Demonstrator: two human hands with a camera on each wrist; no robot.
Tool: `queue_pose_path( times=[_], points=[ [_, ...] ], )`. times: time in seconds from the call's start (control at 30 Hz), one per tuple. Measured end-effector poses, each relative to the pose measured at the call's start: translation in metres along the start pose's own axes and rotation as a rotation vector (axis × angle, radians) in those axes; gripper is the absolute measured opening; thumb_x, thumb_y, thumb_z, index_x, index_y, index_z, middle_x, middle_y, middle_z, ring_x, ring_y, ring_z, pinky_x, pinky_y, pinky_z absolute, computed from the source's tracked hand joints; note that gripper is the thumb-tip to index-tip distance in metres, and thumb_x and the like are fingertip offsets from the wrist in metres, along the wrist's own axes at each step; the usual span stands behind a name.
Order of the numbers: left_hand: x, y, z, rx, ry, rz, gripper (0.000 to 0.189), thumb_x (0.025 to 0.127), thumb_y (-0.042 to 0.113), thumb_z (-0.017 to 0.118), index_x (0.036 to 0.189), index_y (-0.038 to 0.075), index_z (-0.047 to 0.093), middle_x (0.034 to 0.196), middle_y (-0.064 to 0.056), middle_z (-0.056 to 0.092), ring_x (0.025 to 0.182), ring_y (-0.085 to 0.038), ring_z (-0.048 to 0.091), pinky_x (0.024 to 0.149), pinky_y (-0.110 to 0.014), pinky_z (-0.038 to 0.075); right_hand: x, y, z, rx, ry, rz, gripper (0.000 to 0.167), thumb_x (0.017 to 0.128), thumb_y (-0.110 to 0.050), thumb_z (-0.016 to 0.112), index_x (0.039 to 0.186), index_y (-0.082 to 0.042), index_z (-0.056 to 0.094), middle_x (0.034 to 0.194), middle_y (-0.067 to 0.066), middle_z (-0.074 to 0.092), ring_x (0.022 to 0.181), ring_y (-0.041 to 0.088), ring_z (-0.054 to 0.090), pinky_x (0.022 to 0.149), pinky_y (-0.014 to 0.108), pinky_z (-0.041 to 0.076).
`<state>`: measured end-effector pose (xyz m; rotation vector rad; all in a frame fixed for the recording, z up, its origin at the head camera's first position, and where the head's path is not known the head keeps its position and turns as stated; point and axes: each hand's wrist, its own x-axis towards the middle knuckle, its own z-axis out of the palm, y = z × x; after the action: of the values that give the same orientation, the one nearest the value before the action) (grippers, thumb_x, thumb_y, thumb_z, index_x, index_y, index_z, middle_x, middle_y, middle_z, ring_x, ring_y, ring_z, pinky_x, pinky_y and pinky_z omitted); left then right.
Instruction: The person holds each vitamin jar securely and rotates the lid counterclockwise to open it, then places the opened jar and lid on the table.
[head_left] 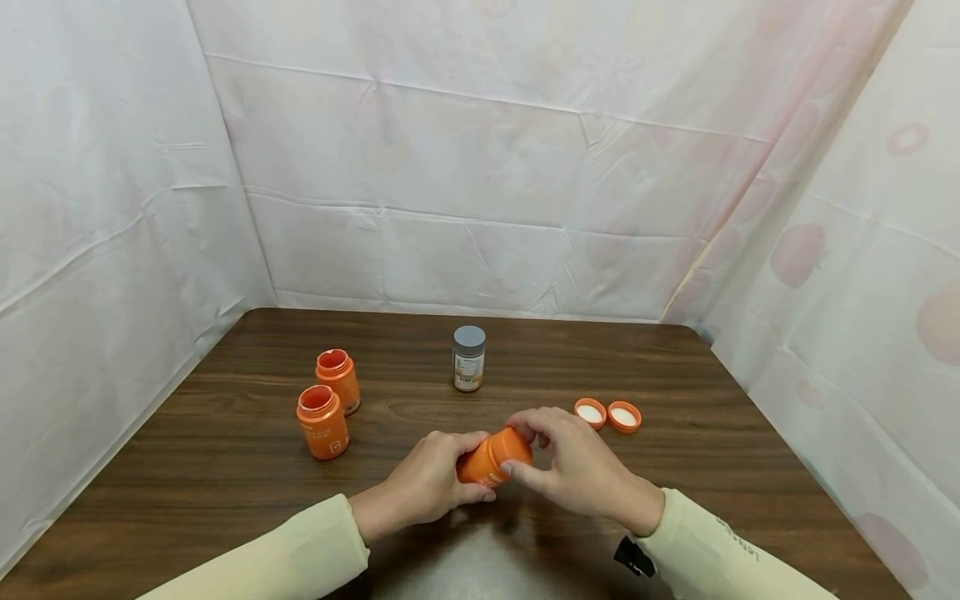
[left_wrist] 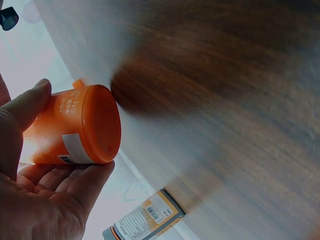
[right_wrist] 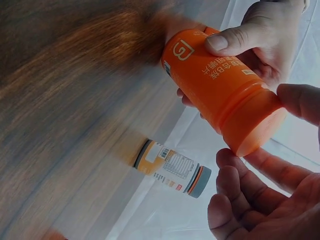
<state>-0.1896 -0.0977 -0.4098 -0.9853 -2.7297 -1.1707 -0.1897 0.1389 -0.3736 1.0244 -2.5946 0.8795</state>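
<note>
Beyond left hand (head_left: 427, 479) and right hand (head_left: 581, 471), clamped on one orange bottle (head_left: 482, 462): a grey-lidded jar (head_left: 468, 367).

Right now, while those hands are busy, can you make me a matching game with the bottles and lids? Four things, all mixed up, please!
Things:
1. held bottle
2. open bottles
3. loose lids
4. far bottle

How they are:
A. standing up, with a grey lid on top
B. side by side, white insides showing
C. tilted, in the left hand, with the right hand touching its orange lid
D. standing up, with no lids on

Right pairs: 1-C, 2-D, 3-B, 4-A
</note>
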Motion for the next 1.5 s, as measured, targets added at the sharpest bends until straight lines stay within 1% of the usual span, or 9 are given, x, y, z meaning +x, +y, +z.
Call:
queue_pose_path(
  times=[0.27,0.57,0.87,0.97,1.1,1.2,1.3,1.4,1.5],
  points=[
    [0.0000,-0.0006,0.0006,0.014,0.007,0.005,0.040,0.080,0.021,0.091,0.113,0.024,0.069,0.088,0.015,0.064,0.074,-0.002,0.059,0.069,-0.023,0.051,-0.0010,0.0026,-0.0014,0.023,0.001,-0.089,0.047,0.082,-0.020,0.087,0.125,-0.018,0.068,0.111,-0.013,0.065,0.096,0.012,0.058,0.083,0.036,0.053],
    [0.0002,-0.0005,0.0006,0.022,0.012,0.009,0.041,0.080,0.022,0.091,0.114,0.023,0.070,0.089,0.015,0.065,0.076,-0.002,0.060,0.070,-0.024,0.051,-0.0021,0.0021,-0.0028,0.032,-0.006,-0.151,0.054,0.078,-0.007,0.085,0.127,-0.020,0.067,0.120,-0.014,0.062,0.113,0.008,0.057,0.095,0.037,0.051],
    [0.0000,-0.0002,0.0003,0.024,0.015,0.005,0.044,0.080,0.022,0.091,0.119,0.021,0.070,0.093,0.014,0.067,0.079,-0.002,0.060,0.073,-0.024,0.052,-0.0020,0.0017,-0.0030,0.055,-0.012,-0.191,0.062,0.073,0.004,0.083,0.127,-0.021,0.067,0.123,-0.011,0.060,0.116,0.009,0.055,0.094,0.037,0.052],
    [0.0000,0.0001,0.0001,0.023,0.013,0.005,0.041,0.080,0.022,0.091,0.115,0.023,0.070,0.090,0.014,0.065,0.076,-0.003,0.060,0.071,-0.024,0.051,-0.0017,0.0013,-0.0028,0.049,-0.008,-0.181,0.060,0.075,-0.001,0.086,0.129,-0.021,0.066,0.124,-0.010,0.060,0.117,0.009,0.054,0.096,0.037,0.051],
    [-0.0001,0.0010,-0.0004,0.013,0.008,0.007,0.036,0.080,0.021,0.091,0.108,0.026,0.068,0.084,0.015,0.063,0.072,-0.004,0.058,0.067,-0.023,0.050,-0.0007,-0.0003,-0.0021,0.044,0.010,-0.111,0.053,0.082,-0.021,0.088,0.130,-0.022,0.064,0.124,-0.008,0.062,0.115,0.011,0.057,0.096,0.037,0.052],
    [-0.0001,0.0011,-0.0007,0.002,0.000,0.006,0.036,0.081,0.021,0.090,0.109,0.026,0.068,0.085,0.015,0.063,0.072,-0.004,0.059,0.066,-0.023,0.050,-0.0003,-0.0017,-0.0016,0.027,0.023,-0.030,0.050,0.086,-0.040,0.085,0.128,-0.022,0.065,0.115,-0.009,0.064,0.106,0.014,0.060,0.089,0.039,0.053],
    [0.0001,0.0006,-0.0007,-0.004,-0.007,0.004,0.037,0.082,0.021,0.089,0.112,0.025,0.068,0.088,0.014,0.064,0.075,-0.004,0.060,0.068,-0.023,0.051,-0.0001,-0.0028,-0.0013,0.001,0.021,0.049,0.051,0.087,-0.053,0.079,0.125,-0.020,0.067,0.105,-0.011,0.064,0.095,0.015,0.060,0.082,0.038,0.053],
    [0.0003,0.0000,-0.0004,-0.005,-0.008,0.006,0.038,0.082,0.021,0.089,0.114,0.024,0.069,0.090,0.014,0.065,0.076,-0.003,0.060,0.070,-0.023,0.051,0.0014,-0.0032,-0.0007,-0.023,0.008,0.105,0.053,0.088,-0.059,0.075,0.121,-0.018,0.069,0.095,-0.013,0.063,0.084,0.011,0.057,0.074,0.031,0.050],
    [0.0002,-0.0001,-0.0002,-0.003,-0.007,0.011,0.040,0.082,0.021,0.089,0.116,0.024,0.069,0.091,0.014,0.065,0.077,-0.003,0.061,0.070,-0.022,0.052,0.0031,-0.0030,-0.0008,-0.024,-0.003,0.138,0.052,0.088,-0.060,0.074,0.116,-0.016,0.070,0.087,-0.013,0.062,0.074,0.006,0.053,0.065,0.026,0.047]
  ],
)
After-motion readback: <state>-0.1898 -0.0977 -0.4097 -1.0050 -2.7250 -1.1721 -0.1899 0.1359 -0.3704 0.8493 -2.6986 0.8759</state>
